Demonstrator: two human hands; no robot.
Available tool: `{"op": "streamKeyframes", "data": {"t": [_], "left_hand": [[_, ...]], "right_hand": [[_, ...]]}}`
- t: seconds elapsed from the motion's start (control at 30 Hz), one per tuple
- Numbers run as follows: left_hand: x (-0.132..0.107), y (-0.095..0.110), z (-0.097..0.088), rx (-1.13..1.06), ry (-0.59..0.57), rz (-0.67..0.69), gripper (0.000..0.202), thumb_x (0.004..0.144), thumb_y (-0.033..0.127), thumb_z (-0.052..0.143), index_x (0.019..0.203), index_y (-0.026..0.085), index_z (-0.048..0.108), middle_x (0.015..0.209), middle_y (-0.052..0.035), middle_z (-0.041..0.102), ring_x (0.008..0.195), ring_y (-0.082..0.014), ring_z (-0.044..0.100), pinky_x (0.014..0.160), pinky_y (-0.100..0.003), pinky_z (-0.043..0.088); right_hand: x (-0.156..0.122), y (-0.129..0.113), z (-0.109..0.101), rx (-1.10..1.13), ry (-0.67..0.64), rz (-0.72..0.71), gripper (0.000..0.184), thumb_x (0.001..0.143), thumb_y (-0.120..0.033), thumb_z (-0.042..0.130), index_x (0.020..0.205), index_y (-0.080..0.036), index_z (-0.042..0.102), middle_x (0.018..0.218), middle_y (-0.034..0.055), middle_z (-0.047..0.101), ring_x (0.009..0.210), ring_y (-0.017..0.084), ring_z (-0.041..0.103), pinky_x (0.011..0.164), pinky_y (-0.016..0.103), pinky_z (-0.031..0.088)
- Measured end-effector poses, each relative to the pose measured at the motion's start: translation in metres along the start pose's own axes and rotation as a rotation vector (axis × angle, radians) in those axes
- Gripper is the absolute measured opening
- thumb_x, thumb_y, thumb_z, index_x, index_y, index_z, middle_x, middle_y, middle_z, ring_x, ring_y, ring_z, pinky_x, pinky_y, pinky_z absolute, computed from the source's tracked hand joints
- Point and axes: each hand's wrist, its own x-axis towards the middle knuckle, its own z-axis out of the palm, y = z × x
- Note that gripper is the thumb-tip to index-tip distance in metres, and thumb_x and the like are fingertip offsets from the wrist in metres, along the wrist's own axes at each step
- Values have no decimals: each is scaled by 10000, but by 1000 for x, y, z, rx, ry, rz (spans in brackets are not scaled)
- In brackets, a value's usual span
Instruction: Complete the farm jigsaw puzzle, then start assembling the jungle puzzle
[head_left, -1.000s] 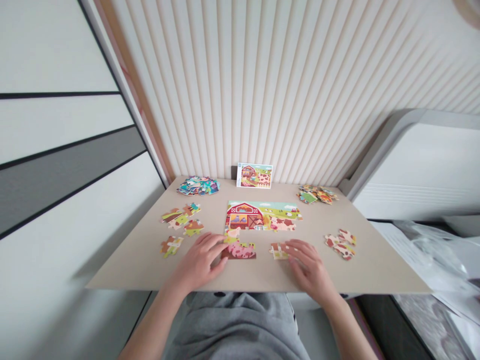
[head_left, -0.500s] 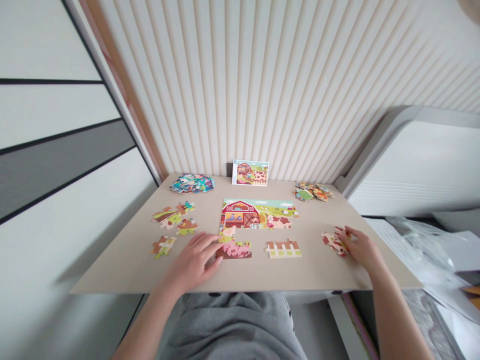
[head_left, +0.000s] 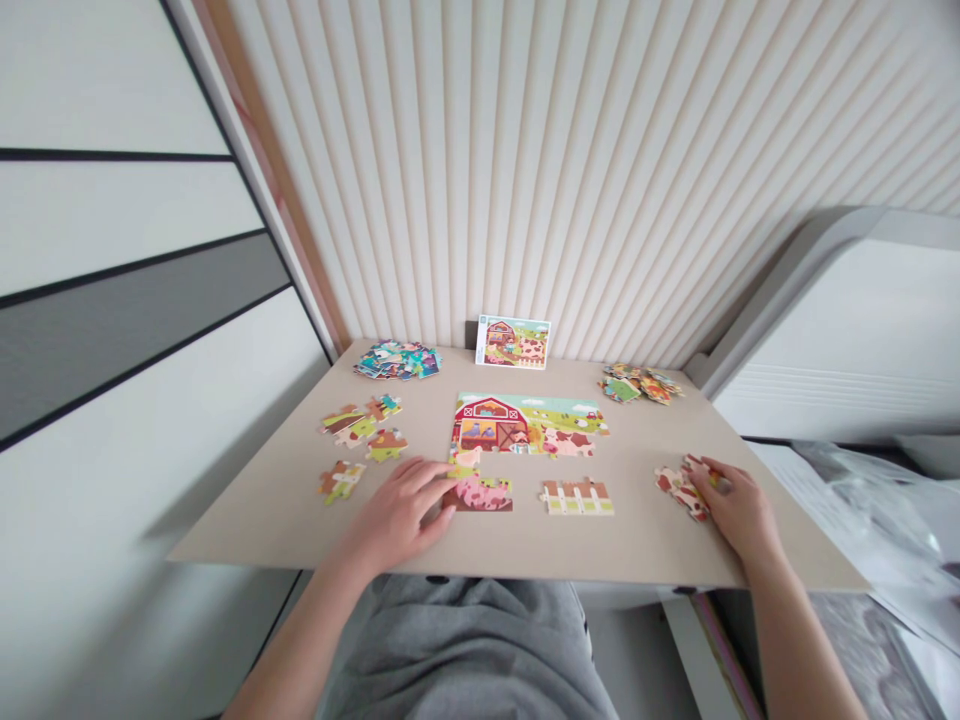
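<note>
Well, a farm jigsaw lies partly assembled near the middle of a beige counter, showing a red barn, green fields and spotted cows. The left hand rests open and low, its fingers touching a pink pig section that sits against the lower edge of the farm jigsaw. Well off to the right, the right hand curls narrowly over a cluster of cow-spotted pieces; whether it grips them, I cannot tell. Between the hands, apart from both, lies a joined fence section. Three small groups of joined pieces sit left of the left hand. Farther back are a loose teal-and-blue pile and a loose orange-and-green pile. A picture card of the farm scene leans upright against the ribbed wall panel, between those piles; any print on it is too small to read.
</note>
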Motion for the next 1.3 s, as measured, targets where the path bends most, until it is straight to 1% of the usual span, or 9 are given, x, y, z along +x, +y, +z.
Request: {"op": "streamKeyframes", "data": {"t": [0.17, 0.4, 0.53, 0.63, 0.7, 0.83, 0.93, 1.1, 1.3], "left_hand": [[1, 1, -1, -5, -12, -16, 339, 966, 262, 566, 1296, 266, 643, 1289, -68, 651, 1193, -268, 592, 1116, -483, 450], [3, 3, -3, -33, -18, -31, 331, 972, 264, 557, 1291, 269, 648, 1281, -73, 658, 1173, -268, 604, 1099, -490, 464], [2, 3, -3, -42, -15, -37, 391, 981, 278, 552, 1369, 275, 598, 1318, -74, 649, 1191, -267, 601, 1096, -480, 471], [2, 3, -3, -42, -3, -48, 432, 988, 270, 543, 1419, 267, 559, 1357, -76, 631, 1222, -265, 587, 1127, -488, 448], [3, 3, -3, -45, -2, -46, 398, 984, 260, 547, 1377, 274, 601, 1334, -71, 641, 1215, -263, 593, 1121, -481, 457], [4, 4, -5, -50, -6, -20, 302, 974, 242, 554, 1225, 296, 712, 1246, -62, 672, 1151, -256, 624, 1088, -481, 487], [4, 3, -5, -51, -12, -18, 304, 980, 243, 549, 1228, 294, 718, 1222, -70, 675, 1140, -257, 625, 1068, -478, 499], [1, 1, -2, -61, -31, -34, 312, 986, 244, 542, 1249, 295, 703, 1244, -68, 667, 1177, -255, 616, 1066, -454, 505], [-1, 1, 0, -67, -25, -63, 316, 989, 256, 540, 1273, 271, 677, 1274, -76, 662, 1182, -256, 621, 1055, -437, 516]], "right_hand": [[-5, -10, -2, 26, 3, -32, 618, 816, -696, 612, 1230, -249, 720, 1226, 121, 696, 1050, 324, 678, 922, 466, 496], [-12, -20, -3, 69, 2, -92, 550, 831, -702, 620, 1156, -276, 744, 1168, 86, 706, 1051, 293, 678, 953, 434, 485], [-12, -21, -4, 34, -27, -104, 540, 853, -710, 587, 1140, -287, 762, 1151, 91, 708, 1070, 306, 671, 961, 459, 481], [-12, -20, -4, 17, -35, -114, 570, 866, -726, 552, 1112, -260, 772, 1148, 111, 713, 1073, 319, 668, 950, 470, 485], [-12, -19, -3, 11, -28, -122, 597, 861, -741, 538, 1077, -239, 778, 1146, 124, 717, 1066, 325, 670, 937, 467, 493], [-12, -16, -2, 7, -16, -148, 601, 860, -744, 531, 1054, -232, 779, 1153, 124, 721, 1048, 320, 677, 941, 462, 499], [-12, -15, -1, 1, -7, -153, 570, 868, -727, 541, 1046, -241, 778, 1152, 113, 726, 1045, 313, 681, 941, 455, 500], [-13, -15, 1, -1, 4, -153, 563, 864, -722, 555, 1055, -242, 780, 1143, 115, 733, 1052, 316, 681, 921, 444, 500], [-13, -15, 0, -17, 9, -145, 489, 879, -682, 554, 1044, -276, 772, 1146, 77, 732, 1073, 302, 682, 950, 440, 497]]}}
